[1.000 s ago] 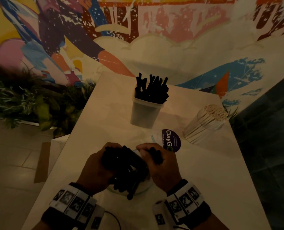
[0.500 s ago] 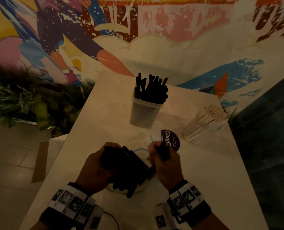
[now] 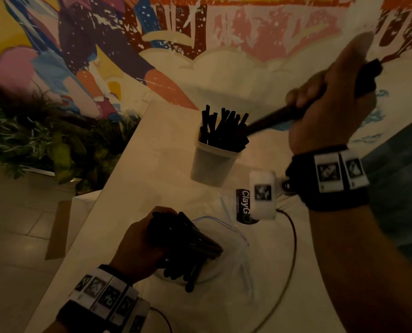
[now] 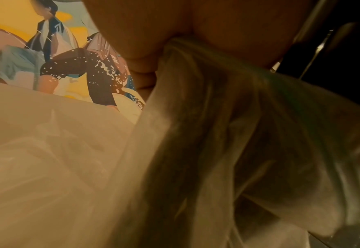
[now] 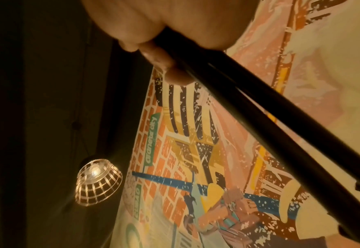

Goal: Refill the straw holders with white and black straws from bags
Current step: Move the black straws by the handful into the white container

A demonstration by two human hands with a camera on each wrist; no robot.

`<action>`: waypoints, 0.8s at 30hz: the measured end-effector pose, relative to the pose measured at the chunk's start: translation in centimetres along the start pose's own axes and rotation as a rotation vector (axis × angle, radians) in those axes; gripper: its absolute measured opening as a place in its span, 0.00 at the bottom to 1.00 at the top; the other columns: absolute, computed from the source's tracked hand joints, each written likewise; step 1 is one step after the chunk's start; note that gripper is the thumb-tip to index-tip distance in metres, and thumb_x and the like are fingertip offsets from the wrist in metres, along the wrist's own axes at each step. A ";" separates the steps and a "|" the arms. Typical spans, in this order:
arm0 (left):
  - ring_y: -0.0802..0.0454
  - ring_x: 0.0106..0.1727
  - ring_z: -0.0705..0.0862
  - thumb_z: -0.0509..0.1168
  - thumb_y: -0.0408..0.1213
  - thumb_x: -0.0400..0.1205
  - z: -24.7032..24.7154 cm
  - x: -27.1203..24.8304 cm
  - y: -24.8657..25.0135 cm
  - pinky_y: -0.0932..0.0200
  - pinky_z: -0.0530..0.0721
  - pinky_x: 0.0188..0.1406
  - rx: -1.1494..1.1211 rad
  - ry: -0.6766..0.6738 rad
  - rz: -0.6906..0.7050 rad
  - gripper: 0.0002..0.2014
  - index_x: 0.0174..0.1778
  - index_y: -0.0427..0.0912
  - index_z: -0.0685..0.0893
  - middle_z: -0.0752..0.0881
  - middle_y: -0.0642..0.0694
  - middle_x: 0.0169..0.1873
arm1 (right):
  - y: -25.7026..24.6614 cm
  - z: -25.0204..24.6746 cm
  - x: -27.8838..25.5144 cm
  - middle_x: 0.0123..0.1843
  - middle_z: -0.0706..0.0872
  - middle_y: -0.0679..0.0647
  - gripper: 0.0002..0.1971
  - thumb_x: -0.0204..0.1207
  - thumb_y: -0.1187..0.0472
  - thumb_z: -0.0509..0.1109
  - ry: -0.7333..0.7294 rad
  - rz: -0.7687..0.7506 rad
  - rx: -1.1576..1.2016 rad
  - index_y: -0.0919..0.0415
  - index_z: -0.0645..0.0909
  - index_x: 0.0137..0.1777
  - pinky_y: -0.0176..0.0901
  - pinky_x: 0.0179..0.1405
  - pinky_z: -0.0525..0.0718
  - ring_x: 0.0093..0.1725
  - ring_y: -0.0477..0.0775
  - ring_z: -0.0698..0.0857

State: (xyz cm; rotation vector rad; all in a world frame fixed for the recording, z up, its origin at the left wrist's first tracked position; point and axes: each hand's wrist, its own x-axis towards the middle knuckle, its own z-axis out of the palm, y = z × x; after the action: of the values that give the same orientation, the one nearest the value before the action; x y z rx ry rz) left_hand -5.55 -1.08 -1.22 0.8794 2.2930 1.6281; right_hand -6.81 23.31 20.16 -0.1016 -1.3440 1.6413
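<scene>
A white tub holder (image 3: 212, 164) stands mid-table, packed with upright black straws (image 3: 224, 128). My right hand (image 3: 320, 99) is raised to the right of it and grips a small bunch of black straws (image 3: 279, 117); their lower ends point down-left and reach the holder's rim. The right wrist view shows my fingers (image 5: 153, 55) curled round that bunch (image 5: 259, 120). Near the table's front, my left hand (image 3: 140, 243) grips a clear plastic bag (image 3: 224, 227) of black straws (image 3: 188, 246). In the left wrist view the bunched bag plastic (image 4: 217, 125) runs out from under my palm. No white straws are visible.
The pale table (image 3: 152, 183) narrows toward a painted mural wall. A round purple sticker (image 3: 242, 205) lies beside the holder. A wrist camera cable (image 3: 294, 236) loops over the table at right. Green plants (image 3: 44, 140) stand left of the table. A hanging lamp (image 5: 98, 181) shows in the right wrist view.
My right hand has left the bag and risen up and to the right with a bunch of black straws, toward the holder. My left hand stays on the bag.
</scene>
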 end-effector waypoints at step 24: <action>0.57 0.46 0.88 0.66 0.50 0.65 -0.3 0.4 -0.1 0.46 0.88 0.47 -0.068 -0.001 -0.102 0.22 0.52 0.78 0.73 0.85 0.59 0.50 | 8.5 -0.5 4.9 0.18 0.73 0.52 0.18 0.84 0.57 0.62 0.145 0.013 -0.092 0.64 0.73 0.32 0.54 0.32 0.87 0.19 0.55 0.71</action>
State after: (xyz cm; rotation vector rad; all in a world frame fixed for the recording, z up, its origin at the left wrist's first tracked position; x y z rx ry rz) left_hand -6.06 -1.07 -1.10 0.7358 2.2287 1.6505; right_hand -14.31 27.85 15.68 -0.2795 -1.3090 1.5522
